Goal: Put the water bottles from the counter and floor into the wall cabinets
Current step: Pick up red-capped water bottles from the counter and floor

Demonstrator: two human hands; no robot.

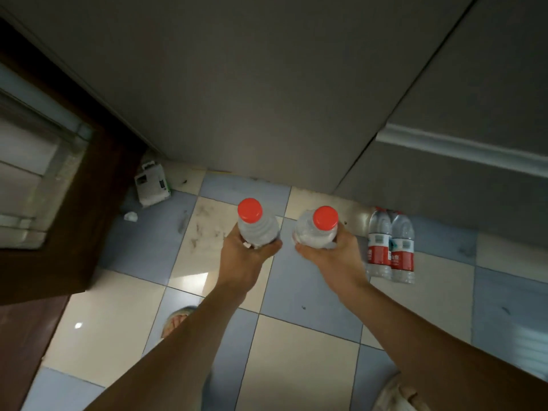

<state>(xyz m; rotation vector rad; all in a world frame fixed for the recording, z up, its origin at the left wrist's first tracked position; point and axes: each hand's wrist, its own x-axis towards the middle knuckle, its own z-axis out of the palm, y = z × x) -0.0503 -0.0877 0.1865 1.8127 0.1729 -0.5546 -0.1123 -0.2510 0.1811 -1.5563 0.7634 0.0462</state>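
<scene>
Head view: task partway, by the look of it. Two bottles (pixel 390 246) stand on the tiled floor (pixel 296 336) near the base of the grey cabinet fronts (pixel 252 99), right of the hands, not yet picked up; no wall cabinet or counter in view, so the stored count can't be told. Left hand (pixel 246 252) is wrapped round the left bottle (pixel 256 225), red cap up. Right hand (pixel 329 253) is wrapped round the right bottle (pixel 317 232), cap up too. Both bottles are held above the floor, just beside each other. Next is probably lifting them to the cabinets.
</scene>
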